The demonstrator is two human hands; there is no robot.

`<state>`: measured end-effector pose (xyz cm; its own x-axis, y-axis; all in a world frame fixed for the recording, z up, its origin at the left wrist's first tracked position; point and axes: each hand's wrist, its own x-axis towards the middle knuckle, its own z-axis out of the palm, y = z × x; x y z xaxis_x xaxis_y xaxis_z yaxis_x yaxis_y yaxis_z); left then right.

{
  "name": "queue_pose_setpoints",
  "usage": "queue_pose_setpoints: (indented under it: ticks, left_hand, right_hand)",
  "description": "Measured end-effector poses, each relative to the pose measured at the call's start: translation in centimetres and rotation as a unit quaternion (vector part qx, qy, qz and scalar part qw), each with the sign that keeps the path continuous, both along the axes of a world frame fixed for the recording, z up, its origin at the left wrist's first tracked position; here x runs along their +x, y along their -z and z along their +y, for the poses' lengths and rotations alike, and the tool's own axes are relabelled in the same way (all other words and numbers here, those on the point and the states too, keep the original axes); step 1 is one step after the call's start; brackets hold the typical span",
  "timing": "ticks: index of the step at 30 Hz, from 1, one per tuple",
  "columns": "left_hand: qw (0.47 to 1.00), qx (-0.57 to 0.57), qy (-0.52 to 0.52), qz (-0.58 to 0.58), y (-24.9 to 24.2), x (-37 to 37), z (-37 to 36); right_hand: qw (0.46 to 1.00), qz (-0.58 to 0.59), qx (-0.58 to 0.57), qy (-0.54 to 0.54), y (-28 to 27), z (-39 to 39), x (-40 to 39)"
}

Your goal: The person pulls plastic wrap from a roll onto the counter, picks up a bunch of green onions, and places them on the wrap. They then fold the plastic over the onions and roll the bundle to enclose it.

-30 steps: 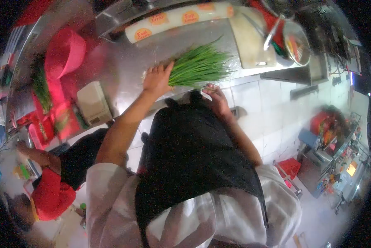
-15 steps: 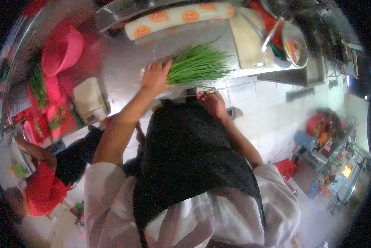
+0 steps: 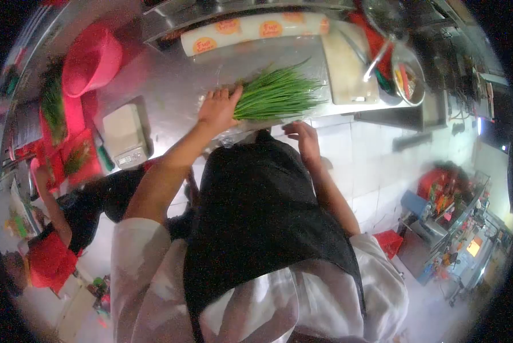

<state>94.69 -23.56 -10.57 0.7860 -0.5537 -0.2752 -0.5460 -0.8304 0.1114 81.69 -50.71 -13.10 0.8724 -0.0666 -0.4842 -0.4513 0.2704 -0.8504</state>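
Observation:
A bunch of long green chives [image 3: 282, 94] lies on the metal table, with the tips spread toward the right. My left hand [image 3: 218, 108] is over the bunch's left end, its fingers curled across the stalks and pressing them down. Clear plastic film shows around that end and along the table edge. Just off the front edge, below the green tips, hangs my right hand [image 3: 303, 139]. Its fingers are loosely apart, pointing left, and I see nothing in them.
Behind the chives lies a printed plastic roll [image 3: 256, 28]. To the right are a white cutting board [image 3: 348, 74] and a metal bowl [image 3: 414, 86]. A kitchen scale [image 3: 125, 134] and pink basket [image 3: 90, 63] stand left. Another person in red [image 3: 50, 260] works at lower left.
My right hand has moved slightly right and down, away from the stray green strands at the edge, and its fingers have loosened. My left hand stays on the chives.

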Motion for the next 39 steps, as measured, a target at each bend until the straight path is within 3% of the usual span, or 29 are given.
queue_pose_setpoints:
  ticks: [2,3,4,6,7,8,10,12,13,15,16,18,19,26,29,32,34,37,39]
  left_hand:
    - [1.000,-0.002,0.001,-0.007,0.0,-0.1,0.0]
    - [1.000,-0.001,0.002,-0.007,-0.1,-0.1,0.0]
    - [1.000,0.000,0.001,-0.008,-0.3,-0.2,0.0]
    - [1.000,0.012,-0.007,0.004,-0.8,0.2,-0.2]
    - [1.000,0.022,-0.004,0.021,-0.8,-0.1,-0.2]
    - [0.999,0.025,-0.002,0.026,-0.4,-0.3,0.0]
    - [1.000,0.007,0.001,-0.013,0.9,-0.3,0.3]
    - [1.000,0.007,0.009,-0.011,2.0,-0.7,0.6]
    - [1.000,0.009,0.016,-0.013,2.1,-0.3,0.7]
    - [1.000,0.017,0.007,-0.017,1.9,-0.6,0.3]
    - [0.999,0.025,-0.002,-0.023,1.7,-0.4,0.2]
    - [1.000,0.009,-0.004,-0.011,1.1,-0.2,0.3]
    - [1.000,-0.005,-0.003,0.005,0.8,-0.4,0.3]
    - [0.998,-0.046,-0.005,-0.052,2.4,-0.9,0.7]
    - [0.999,-0.023,-0.040,-0.022,1.5,-0.6,0.2]
    - [1.000,-0.007,-0.020,-0.017,1.3,-0.6,0.1]
    - [0.999,0.021,-0.031,-0.030,1.2,-0.7,-0.2]
    - [0.999,0.014,-0.035,0.023,1.0,-0.4,-0.3]
    - [0.999,0.032,-0.037,-0.007,2.2,-0.5,-0.7]
  right_hand:
    - [0.987,0.040,-0.151,-0.022,1.1,-1.7,-1.2]
    - [0.965,0.092,-0.226,-0.098,-0.3,-2.2,-1.2]
    - [0.965,0.090,-0.226,-0.102,-1.7,-2.2,-1.2]
    - [0.825,0.050,-0.501,-0.257,-6.8,-1.2,0.0]
    - [0.794,-0.104,-0.553,-0.232,-8.4,-0.2,1.1]
    - [0.741,-0.253,-0.589,-0.198,-9.5,1.3,2.6]
    - [0.655,-0.335,-0.624,-0.263,-10.6,5.2,6.4]
    - [0.587,-0.411,-0.630,-0.299,-7.3,8.4,9.7]
    - [0.582,-0.417,-0.631,-0.298,-5.9,9.0,11.5]
    - [0.516,-0.285,-0.652,-0.478,-4.0,9.8,13.3]
    - [0.513,-0.287,-0.653,-0.477,-3.6,9.4,13.7]
    - [0.557,-0.296,-0.584,-0.511,-3.2,7.6,14.1]
    - [0.545,-0.331,-0.616,-0.463,-1.3,7.1,14.1]
    - [0.536,-0.347,-0.566,-0.522,-1.2,4.7,15.8]
    - [0.542,-0.352,-0.551,-0.528,-0.7,4.7,16.0]
    - [0.502,-0.367,-0.586,-0.519,-0.9,4.9,15.9]
    - [0.536,-0.390,-0.562,-0.494,-2.6,5.0,15.7]
    - [0.516,-0.383,-0.571,-0.512,0.5,4.4,16.0]
    - [0.516,-0.391,-0.566,-0.510,0.6,4.4,16.1]
